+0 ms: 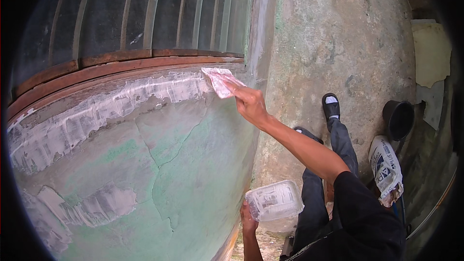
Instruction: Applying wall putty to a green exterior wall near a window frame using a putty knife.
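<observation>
My right hand (252, 106) reaches out to the wall just under the window, its fingers closed on a flat putty spreader (220, 82) smeared with white. The spreader's far edge lies at the right end of a rough white putty strip (121, 97) along the wall below the sill; whether it presses on the wall is hard to tell. Lower down, my left hand (248, 218) grips the left side of a clear plastic tub (274, 200) with white smears inside. Part of the left hand's grip is hidden behind the tub.
Green, cracked wall (193, 183) fills the left, with another putty patch (104, 206) low on it. A barred window (159, 9) with a reddish-brown sill (121, 62) is above. On the concrete floor (338, 38), right of my feet, are a black bucket (398, 119) and a white sack (385, 164).
</observation>
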